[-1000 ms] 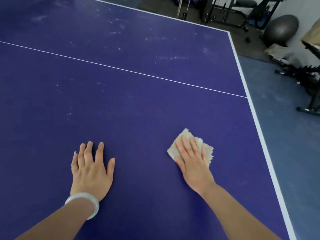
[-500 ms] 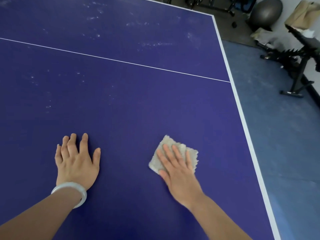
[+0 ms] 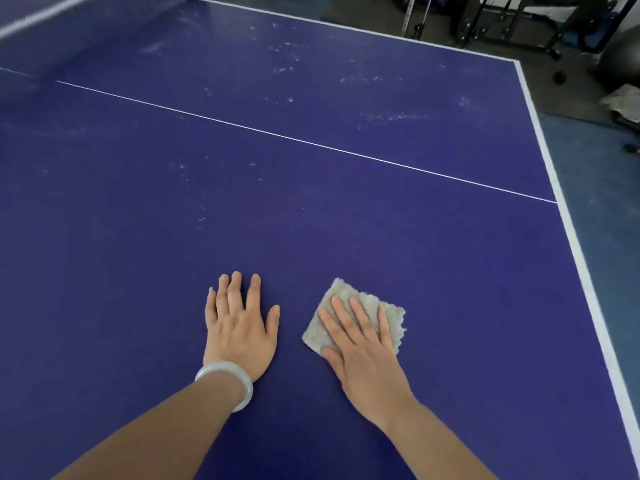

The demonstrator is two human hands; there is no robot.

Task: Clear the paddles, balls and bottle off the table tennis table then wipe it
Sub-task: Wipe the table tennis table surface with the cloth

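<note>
- dark blue table tennis counter (image 3: pixel 311 209), white edge band and white centre line; pale dusty smears (image 3: pixel 287 69) on its far half.
- black metal gym frames (image 3: pixel 502 22) on the floor beyond the far edge.
- right hand (image 3: pixel 363 351): grip wide, fingers straight, pressing flat on the grey fluffy square cloth (image 3: pixel 337 289).
- left hand (image 3: pixel 239 327): grip wide, holding nothing, flat on the counter just beside the cloth.
- cloth: flat on the counter's near half, right of centre.
- smooth white bangle (image 3: pixel 246 389) round the left wrist.

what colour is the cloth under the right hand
Light grey-beige, fuzzy cloth lying flat on the table; seen best in the head view.
</note>
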